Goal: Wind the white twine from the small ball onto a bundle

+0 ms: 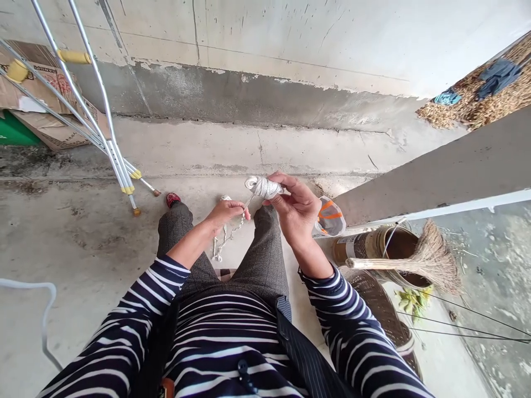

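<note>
A small wound bundle of white cord (263, 187) is pinched at its right end between the thumb and fingers of my right hand (296, 205). To its left and slightly lower, my left hand (227, 214) is closed on a thin strand of the same cord that runs down from the bundle. From there a loose, kinked length of cord (226, 240) hangs between my knees toward the floor. Another small white piece (225, 198) shows just behind my left hand, partly hidden by it.
Aluminium crutches (110, 138) lean at the left before cardboard boxes (45, 99). A broom (415, 262) lies across a bucket (373, 243) at the right, beside a wall edge (435, 166). A bag with orange stripes (331, 217) is near my right wrist.
</note>
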A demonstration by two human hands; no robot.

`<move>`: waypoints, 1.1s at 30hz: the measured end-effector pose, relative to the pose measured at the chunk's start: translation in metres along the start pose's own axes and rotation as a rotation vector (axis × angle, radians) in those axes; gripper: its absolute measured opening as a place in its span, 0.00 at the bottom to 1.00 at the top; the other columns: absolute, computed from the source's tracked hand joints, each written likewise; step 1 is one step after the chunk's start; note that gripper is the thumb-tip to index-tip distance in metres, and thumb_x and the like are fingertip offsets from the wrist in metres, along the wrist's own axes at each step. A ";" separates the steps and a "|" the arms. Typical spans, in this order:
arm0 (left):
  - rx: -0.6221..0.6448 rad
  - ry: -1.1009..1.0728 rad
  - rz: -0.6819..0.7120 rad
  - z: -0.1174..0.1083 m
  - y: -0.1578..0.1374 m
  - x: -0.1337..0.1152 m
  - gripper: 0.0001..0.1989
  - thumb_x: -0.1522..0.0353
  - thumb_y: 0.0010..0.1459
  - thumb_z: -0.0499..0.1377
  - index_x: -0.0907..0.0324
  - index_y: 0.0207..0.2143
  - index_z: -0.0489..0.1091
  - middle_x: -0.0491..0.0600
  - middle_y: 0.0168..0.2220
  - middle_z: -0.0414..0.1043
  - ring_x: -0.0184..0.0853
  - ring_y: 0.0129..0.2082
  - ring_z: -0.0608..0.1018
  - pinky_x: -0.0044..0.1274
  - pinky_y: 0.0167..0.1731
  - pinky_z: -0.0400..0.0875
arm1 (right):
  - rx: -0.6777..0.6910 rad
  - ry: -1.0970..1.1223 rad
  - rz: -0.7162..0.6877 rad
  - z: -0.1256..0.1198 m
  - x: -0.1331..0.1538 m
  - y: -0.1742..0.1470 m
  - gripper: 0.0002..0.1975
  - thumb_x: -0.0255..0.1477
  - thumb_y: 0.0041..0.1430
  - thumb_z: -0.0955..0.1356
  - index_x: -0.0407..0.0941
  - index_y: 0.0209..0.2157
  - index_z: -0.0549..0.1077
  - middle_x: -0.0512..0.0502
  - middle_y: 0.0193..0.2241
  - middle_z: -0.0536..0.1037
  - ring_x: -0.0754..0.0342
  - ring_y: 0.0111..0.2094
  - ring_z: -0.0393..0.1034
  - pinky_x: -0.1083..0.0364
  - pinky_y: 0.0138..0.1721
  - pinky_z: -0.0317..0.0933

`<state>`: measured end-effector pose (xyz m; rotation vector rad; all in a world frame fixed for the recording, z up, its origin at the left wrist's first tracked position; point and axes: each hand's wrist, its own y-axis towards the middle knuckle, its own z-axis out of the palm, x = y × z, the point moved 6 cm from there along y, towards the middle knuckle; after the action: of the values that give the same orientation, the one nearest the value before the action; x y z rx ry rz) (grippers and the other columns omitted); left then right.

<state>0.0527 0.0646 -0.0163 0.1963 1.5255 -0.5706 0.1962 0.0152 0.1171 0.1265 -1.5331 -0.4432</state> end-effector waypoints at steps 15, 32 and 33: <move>-0.221 0.554 0.191 -0.047 0.018 -0.024 0.12 0.66 0.52 0.57 0.60 0.29 0.80 0.47 0.29 0.80 0.36 0.33 0.77 0.23 0.35 0.63 | -0.031 0.104 0.084 -0.004 0.005 -0.003 0.09 0.31 0.53 0.76 0.50 0.37 0.78 0.48 0.38 0.79 0.52 0.35 0.74 0.53 0.28 0.74; 0.394 -0.228 -0.142 0.026 -0.050 0.015 0.06 0.69 0.52 0.62 0.62 0.27 0.76 0.51 0.27 0.77 0.35 0.28 0.77 0.29 0.42 0.72 | -0.159 -0.032 -0.008 -0.029 -0.030 0.031 0.10 0.35 0.52 0.75 0.50 0.38 0.77 0.49 0.36 0.76 0.53 0.36 0.71 0.54 0.32 0.73; 0.423 -0.325 -0.188 0.030 -0.056 0.018 0.05 0.69 0.51 0.62 0.63 0.27 0.75 0.50 0.25 0.76 0.33 0.25 0.76 0.29 0.41 0.73 | -0.160 -0.030 -0.003 -0.028 -0.033 0.032 0.10 0.35 0.52 0.75 0.50 0.37 0.77 0.49 0.36 0.76 0.53 0.37 0.71 0.54 0.33 0.73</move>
<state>0.0523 -0.0009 -0.0190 0.2702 1.1014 -1.0232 0.2308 0.0507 0.0958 -0.0023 -1.5203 -0.5709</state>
